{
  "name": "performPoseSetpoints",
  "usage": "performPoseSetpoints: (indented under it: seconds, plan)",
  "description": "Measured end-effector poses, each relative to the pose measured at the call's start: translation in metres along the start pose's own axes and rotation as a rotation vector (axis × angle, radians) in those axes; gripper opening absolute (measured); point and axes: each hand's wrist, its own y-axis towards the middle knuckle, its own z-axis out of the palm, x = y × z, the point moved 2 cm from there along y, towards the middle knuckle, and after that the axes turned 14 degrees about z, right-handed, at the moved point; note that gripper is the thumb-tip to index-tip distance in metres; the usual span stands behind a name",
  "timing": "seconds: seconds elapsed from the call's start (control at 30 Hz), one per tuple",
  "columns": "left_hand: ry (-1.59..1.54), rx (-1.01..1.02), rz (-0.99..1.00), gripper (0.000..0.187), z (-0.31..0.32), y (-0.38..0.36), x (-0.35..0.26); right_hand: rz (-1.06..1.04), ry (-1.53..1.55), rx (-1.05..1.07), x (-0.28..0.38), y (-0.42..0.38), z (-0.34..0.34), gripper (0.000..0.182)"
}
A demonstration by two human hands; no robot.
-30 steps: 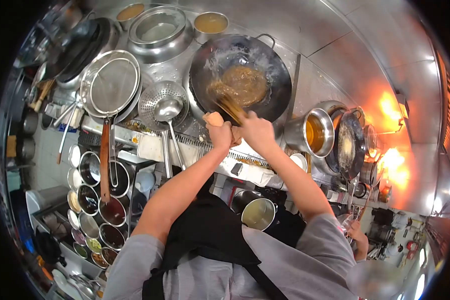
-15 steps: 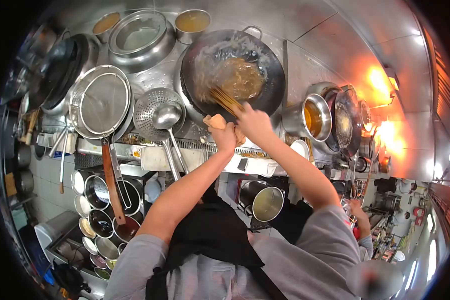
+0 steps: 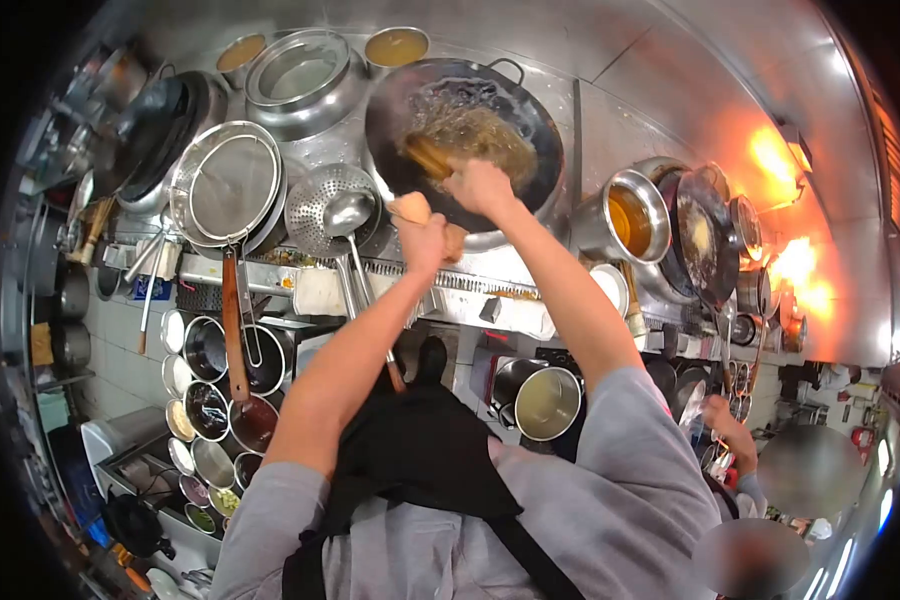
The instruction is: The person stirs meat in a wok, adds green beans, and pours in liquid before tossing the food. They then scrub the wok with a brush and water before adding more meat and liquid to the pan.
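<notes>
My left hand [image 3: 427, 243] is wrapped round a tan cloth [image 3: 411, 208] at the near rim of a large dark wok [image 3: 545, 120]. In my right hand [image 3: 482, 187] is a bundle of thin bamboo sticks [image 3: 429, 158], its far end down in the wok. Brownish liquid [image 3: 500, 145] swirls and foams inside, blurred by motion. Left of the wok, a steel ladle [image 3: 348, 213] lies on a perforated strainer [image 3: 315, 205].
A steel pot of amber liquid [image 3: 627, 222] stands right of the wok, beside a second wok [image 3: 703, 235] and open flames [image 3: 798, 265]. A mesh strainer [image 3: 232, 185] is at the left. Below are a pot of pale liquid [image 3: 548, 403] and a co-worker's hand [image 3: 720, 415].
The bamboo bundle and my right hand have shifted slightly up and left within the wok. My left hand, still on the cloth, is a little farther left and up. The liquid has spread differently.
</notes>
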Motion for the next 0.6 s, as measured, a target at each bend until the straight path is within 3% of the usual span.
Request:
performPoseSetpoints:
  seconds: [0.07,0.1,0.2,0.37,0.43,0.6]
  plan:
    - [0.197,0.035,0.026,0.072,-0.021,0.006,-0.01,-0.088,0.133,0.018,-0.031,-0.054,-0.001,0.046]
    - [0.233,0.071,0.053,0.071,-0.031,0.01,-0.01,-0.067,0.134,0.105,-0.055,-0.067,-0.003,0.053]
    - [0.152,0.129,0.139,0.068,-0.047,0.026,0.008,0.133,0.271,0.161,-0.112,-0.102,-0.027,0.056]
    - [0.24,0.16,0.148,0.064,-0.039,0.03,-0.021,0.256,0.601,0.147,-0.157,-0.134,-0.027,0.06]
    - [0.244,0.196,0.173,0.065,-0.032,0.036,-0.024,0.195,0.56,0.032,-0.176,-0.132,-0.004,0.061]
    - [0.379,0.164,0.273,0.068,-0.014,0.026,-0.071,0.112,0.435,-0.029,-0.171,-0.136,-0.002,0.058]
